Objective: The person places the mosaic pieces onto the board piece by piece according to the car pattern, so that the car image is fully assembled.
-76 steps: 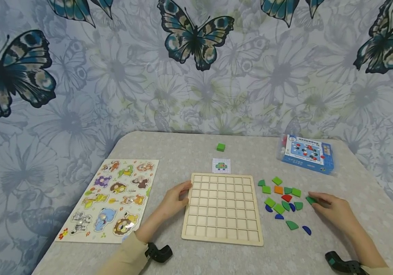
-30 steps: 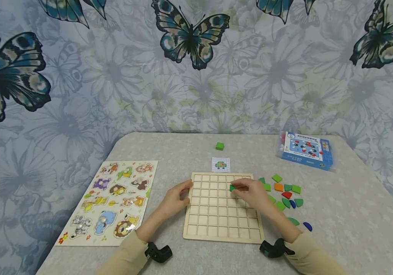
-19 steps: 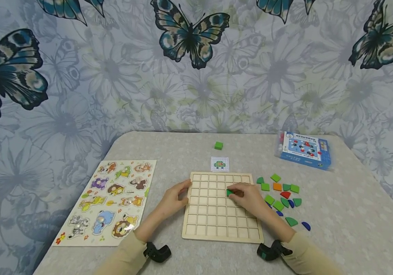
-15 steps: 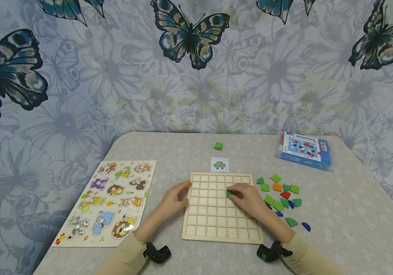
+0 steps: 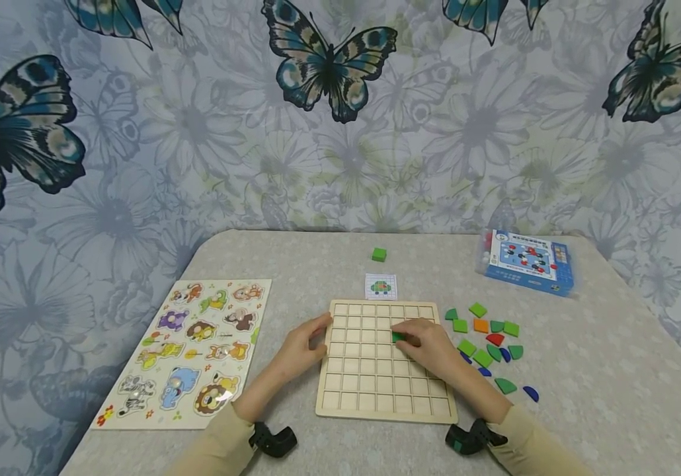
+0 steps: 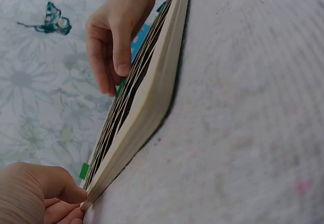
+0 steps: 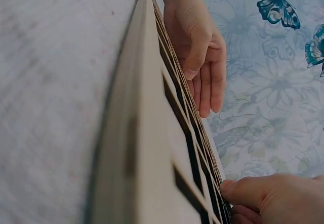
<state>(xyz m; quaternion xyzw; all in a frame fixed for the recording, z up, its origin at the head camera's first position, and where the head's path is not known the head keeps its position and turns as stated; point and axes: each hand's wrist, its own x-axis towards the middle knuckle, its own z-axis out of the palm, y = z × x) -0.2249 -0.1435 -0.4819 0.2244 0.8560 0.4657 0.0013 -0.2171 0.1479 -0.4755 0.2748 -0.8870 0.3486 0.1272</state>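
Observation:
My right hand (image 5: 426, 344) pinches a small dark green wooden block (image 5: 397, 336) between thumb and fingertips, low over the right-middle cells of a wooden grid board (image 5: 361, 380). The fingers cover most of the block, so its shape is hidden. At the board's left edge my left hand (image 5: 301, 347) rests with fingers fairly straight, thumb and index finger touching the rim. The left wrist view shows that thumb (image 6: 68, 186) right at the board's corner. Behind the board lies a small pattern card (image 5: 381, 287) printed with a green, car-like figure.
Several loose blocks lie right of the board, among them an orange square (image 5: 480, 325), a red piece (image 5: 494, 339) and a blue half-round (image 5: 531, 394). A green square block (image 5: 379, 254) sits behind the card. An animal puzzle board (image 5: 188, 350) lies left, a blue box (image 5: 527, 262) back right.
My right hand has carried the dark green block from the loose pieces leftward onto the board, then shifted slightly toward me. The left hand has stayed at the board's edge.

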